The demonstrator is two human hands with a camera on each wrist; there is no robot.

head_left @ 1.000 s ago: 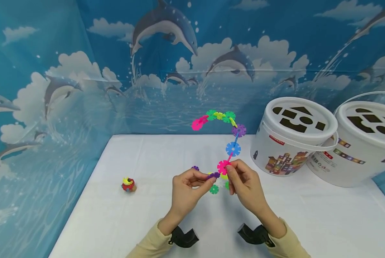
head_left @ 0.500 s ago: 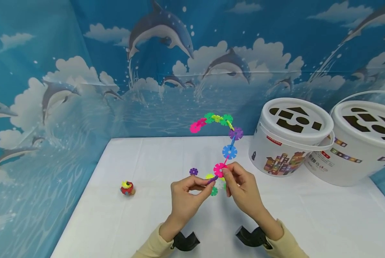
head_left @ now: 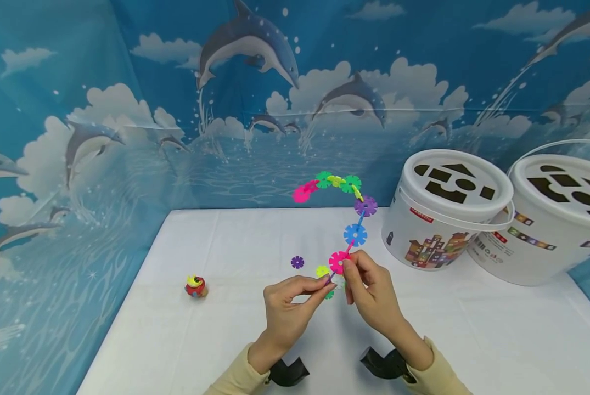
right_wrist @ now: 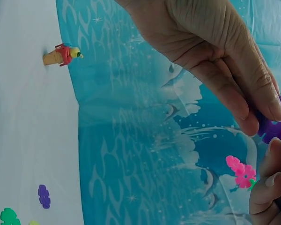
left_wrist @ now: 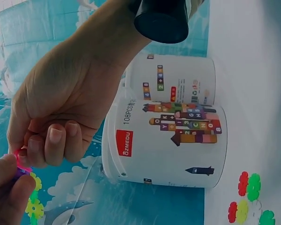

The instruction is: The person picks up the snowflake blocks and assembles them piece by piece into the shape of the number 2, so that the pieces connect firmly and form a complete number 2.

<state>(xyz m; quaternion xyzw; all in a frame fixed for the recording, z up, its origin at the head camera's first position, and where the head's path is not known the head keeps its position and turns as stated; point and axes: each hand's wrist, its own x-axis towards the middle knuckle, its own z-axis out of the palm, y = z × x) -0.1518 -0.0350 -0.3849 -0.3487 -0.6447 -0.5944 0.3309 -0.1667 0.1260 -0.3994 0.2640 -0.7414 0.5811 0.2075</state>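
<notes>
My left hand [head_left: 290,312] pinches a purple snowflake disc [head_left: 330,278] between thumb and fingertips. In the head view that disc is nearly edge-on, against the lower edge of a pink snowflake disc [head_left: 338,263]; whether their slots are joined I cannot tell. The right wrist view shows the purple disc [right_wrist: 274,129] flatter, partly behind fingers. My right hand [head_left: 376,285] pinches the pink disc by its right side. From it a curved chain of linked discs rises: a blue disc [head_left: 355,235], a purple disc [head_left: 366,206], then green, yellow and pink ones.
Loose on the white table [head_left: 215,340] lie a purple disc [head_left: 297,262], a yellow disc [head_left: 322,271] and others, partly behind the hands. A red and yellow toy figure [head_left: 196,286] stands at left. Two white buckets [head_left: 443,230] with shape-cut lids stand at right. A dolphin-print cloth [head_left: 255,164] hangs behind.
The left hand has brought its purple disc under the pink disc and turned it more edge-on. The right hand keeps its grip on the chain, now slightly lower in view.
</notes>
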